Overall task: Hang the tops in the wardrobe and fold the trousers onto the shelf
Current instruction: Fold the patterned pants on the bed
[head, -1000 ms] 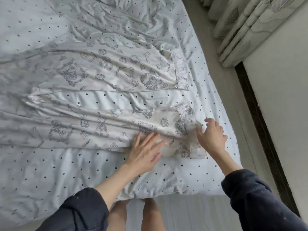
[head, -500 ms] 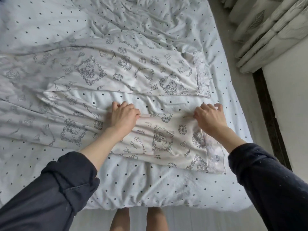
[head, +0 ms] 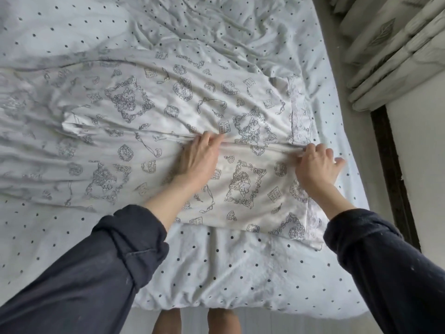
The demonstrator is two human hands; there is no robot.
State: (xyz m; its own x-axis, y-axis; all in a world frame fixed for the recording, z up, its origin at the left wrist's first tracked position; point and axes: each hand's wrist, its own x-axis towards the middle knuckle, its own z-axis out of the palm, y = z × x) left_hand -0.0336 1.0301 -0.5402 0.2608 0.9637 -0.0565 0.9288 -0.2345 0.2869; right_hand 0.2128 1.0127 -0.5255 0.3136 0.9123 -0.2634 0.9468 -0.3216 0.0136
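White trousers (head: 154, 97) printed with grey line drawings lie spread across the bed, legs pointing right, lace cuffs at the right end. The near leg (head: 240, 189) lies against the far leg, its far edge pulled up to the far leg's near edge. My left hand (head: 201, 156) pinches that far edge at mid-leg, fingers curled into the cloth. Near the cuff, my right hand (head: 317, 165) grips the same edge with curled fingers. Both sleeves are dark blue.
The bed (head: 216, 268) has a white cover with dark dots, rumpled at the back. Its right edge drops to a strip of floor (head: 346, 131), with pleated curtains (head: 390, 44) at the upper right and a dark skirting line (head: 390, 179) along the wall. Bare legs show below.
Both hands moved from the near leg's lower part up to its far edge and drew it away from me until it meets the other leg. The gap between the legs has closed.
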